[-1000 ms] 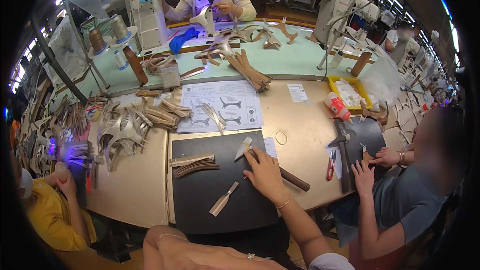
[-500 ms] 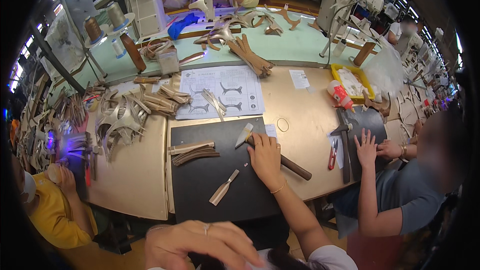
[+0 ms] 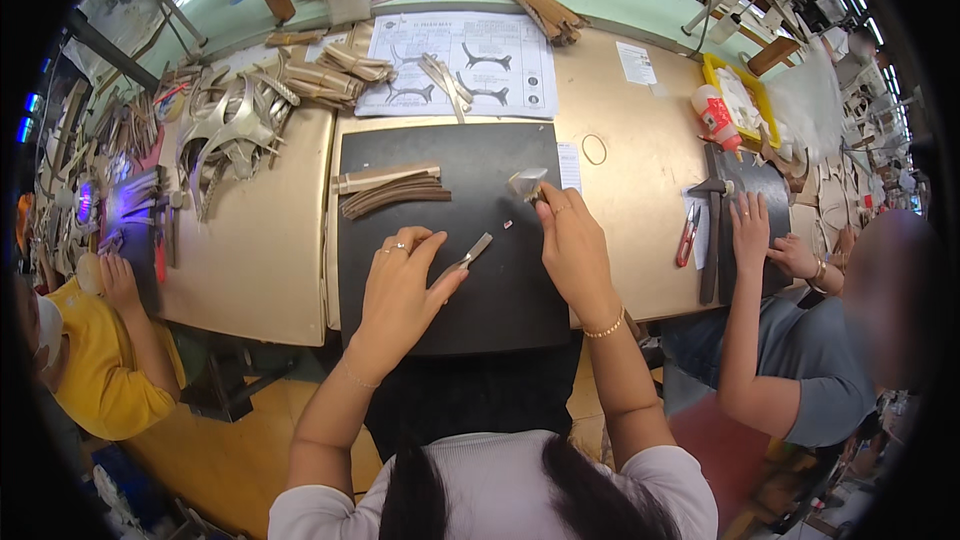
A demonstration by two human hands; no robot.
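Strap piece point(image 3: 479, 250) is on the black mat point(image 3: 500, 310), right at the left grip point(image 3: 400, 275), its near part btwn thumb and index and partly hidden by them. Can't tell if that grip has actually closed on it; thumb and index are on either side, looking fairly loose. Long axis runs on a slant: near end back toward the left palm, greyish free end pointing away from the person and to the right, approx. toward a small pale scrap point(image 3: 508, 224) btwn the two grips.

Right grip point(image 3: 578, 250) is wrapped round the hammer point(image 3: 527, 183), choked up close behind the head. Head sits just beyond those fingertips, blurred, so can't say which way its face points. Handle's mostly hidden by the hand, prob. running back toward the wrist.

Handling, at a guess: strap's light, thin, bendy, maybe a bit slick, not fragile tho it could crease. Best hold = flat pinch w/ thumb and index near the middle, free end left clear. Hammer's prob. head-heavy and rigid; a hold near the head gives control, farther back more swing.

Beyond the left grip: brown strips point(image 3: 400, 197) stacked on the mat, then a drawing sheet point(image 3: 455, 50) on the worktop point(image 3: 270, 270).
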